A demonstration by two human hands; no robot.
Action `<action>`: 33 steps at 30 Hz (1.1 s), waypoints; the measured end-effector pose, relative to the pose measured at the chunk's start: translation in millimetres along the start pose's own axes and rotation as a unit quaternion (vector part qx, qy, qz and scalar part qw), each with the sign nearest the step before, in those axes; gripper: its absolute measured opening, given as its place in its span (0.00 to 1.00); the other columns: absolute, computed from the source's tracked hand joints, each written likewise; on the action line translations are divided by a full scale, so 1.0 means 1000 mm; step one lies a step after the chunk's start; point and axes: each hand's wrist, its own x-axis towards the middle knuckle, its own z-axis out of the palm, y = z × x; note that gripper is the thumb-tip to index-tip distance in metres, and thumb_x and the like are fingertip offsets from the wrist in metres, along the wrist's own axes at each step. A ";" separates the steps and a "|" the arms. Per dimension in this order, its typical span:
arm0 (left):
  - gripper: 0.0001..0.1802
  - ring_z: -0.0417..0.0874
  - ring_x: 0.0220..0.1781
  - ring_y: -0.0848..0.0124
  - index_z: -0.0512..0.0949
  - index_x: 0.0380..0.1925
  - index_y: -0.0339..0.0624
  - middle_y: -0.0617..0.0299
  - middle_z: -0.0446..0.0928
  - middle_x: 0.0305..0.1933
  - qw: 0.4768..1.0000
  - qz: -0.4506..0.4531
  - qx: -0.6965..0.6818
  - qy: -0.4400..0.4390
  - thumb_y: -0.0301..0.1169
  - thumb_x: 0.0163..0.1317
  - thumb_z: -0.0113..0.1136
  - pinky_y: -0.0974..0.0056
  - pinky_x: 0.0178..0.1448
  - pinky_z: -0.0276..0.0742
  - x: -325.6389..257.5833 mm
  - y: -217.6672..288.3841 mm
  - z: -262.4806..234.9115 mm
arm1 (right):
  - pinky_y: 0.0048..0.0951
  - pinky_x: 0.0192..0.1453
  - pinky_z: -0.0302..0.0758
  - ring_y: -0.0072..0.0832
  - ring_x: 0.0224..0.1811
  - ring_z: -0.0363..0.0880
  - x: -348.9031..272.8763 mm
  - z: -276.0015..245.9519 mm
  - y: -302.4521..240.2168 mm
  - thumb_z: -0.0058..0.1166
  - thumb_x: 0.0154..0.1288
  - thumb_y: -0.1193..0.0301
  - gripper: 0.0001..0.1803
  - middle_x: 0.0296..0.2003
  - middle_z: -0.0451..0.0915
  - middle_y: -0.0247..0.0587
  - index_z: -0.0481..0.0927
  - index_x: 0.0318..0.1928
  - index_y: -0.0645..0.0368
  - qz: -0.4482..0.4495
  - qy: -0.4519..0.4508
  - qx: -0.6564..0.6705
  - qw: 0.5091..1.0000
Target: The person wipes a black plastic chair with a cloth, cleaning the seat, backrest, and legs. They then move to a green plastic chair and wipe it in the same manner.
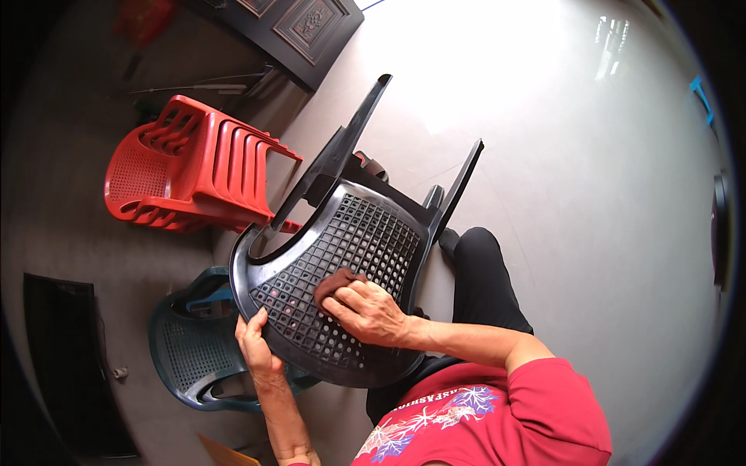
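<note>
A black plastic chair [326, 241] lies tilted across my lap, its perforated backrest towards me and two legs pointing away. My left hand [257, 342] grips the rim of the backrest at its lower left, thumb on the near face; the other fingers are mostly hidden behind it. Bunched under my right hand [369, 313] is a dark brown cloth [332, 286], pressed against the grid of holes near the middle of the backrest. My right fingers are curled over the cloth.
Stacked red plastic chairs [203, 167] stand at the left. Below them is a dark green plastic chair [194, 353]. A flat black screen [74, 365] is at the far left, and a dark carved door [307, 35] at the top. Pale floor [598, 233] spreads to the right.
</note>
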 end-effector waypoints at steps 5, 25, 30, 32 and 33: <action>0.18 0.83 0.43 0.65 0.72 0.50 0.30 0.52 0.80 0.45 1.000 0.002 0.007 -0.018 0.20 0.58 0.48 0.64 0.50 0.80 -0.012 0.009 0.008 | 0.34 0.34 0.75 0.36 0.35 0.73 0.047 0.033 0.100 0.55 0.50 0.74 0.10 0.32 0.71 0.38 0.75 0.36 0.52 0.174 -0.021 -0.104 0.979; 0.18 0.83 0.44 0.66 0.72 0.51 0.32 0.53 0.80 0.46 0.998 -0.020 -0.061 0.006 0.21 0.60 0.48 0.64 0.52 0.79 -0.003 -0.004 0.005 | 0.43 0.50 0.68 0.47 0.46 0.69 -0.051 0.017 0.079 0.51 0.56 0.74 0.13 0.43 0.70 0.50 0.75 0.43 0.63 0.283 -0.019 -0.183 0.941; 0.14 0.83 0.40 0.67 0.74 0.46 0.31 0.52 0.80 0.43 0.997 0.008 -0.071 0.027 0.23 0.60 0.50 0.66 0.46 0.82 -0.006 -0.008 0.002 | 0.38 0.45 0.72 0.39 0.43 0.73 0.046 0.048 0.041 0.54 0.52 0.76 0.13 0.37 0.74 0.39 0.78 0.40 0.55 0.208 -0.087 -0.087 0.970; 0.13 0.83 0.40 0.68 0.74 0.47 0.32 0.54 0.80 0.42 0.997 0.009 -0.077 0.025 0.26 0.64 0.50 0.67 0.47 0.81 -0.008 -0.007 0.005 | 0.37 0.42 0.73 0.38 0.42 0.73 0.071 0.062 0.028 0.55 0.51 0.75 0.12 0.36 0.73 0.38 0.78 0.39 0.55 0.146 -0.115 -0.042 0.982; 0.13 0.83 0.40 0.68 0.74 0.46 0.32 0.55 0.80 0.42 0.996 0.009 -0.084 0.023 0.27 0.65 0.50 0.68 0.47 0.80 -0.008 -0.008 0.008 | 0.36 0.42 0.74 0.38 0.42 0.73 0.079 0.066 0.017 0.55 0.51 0.75 0.12 0.36 0.73 0.38 0.79 0.39 0.55 0.165 -0.125 -0.017 0.978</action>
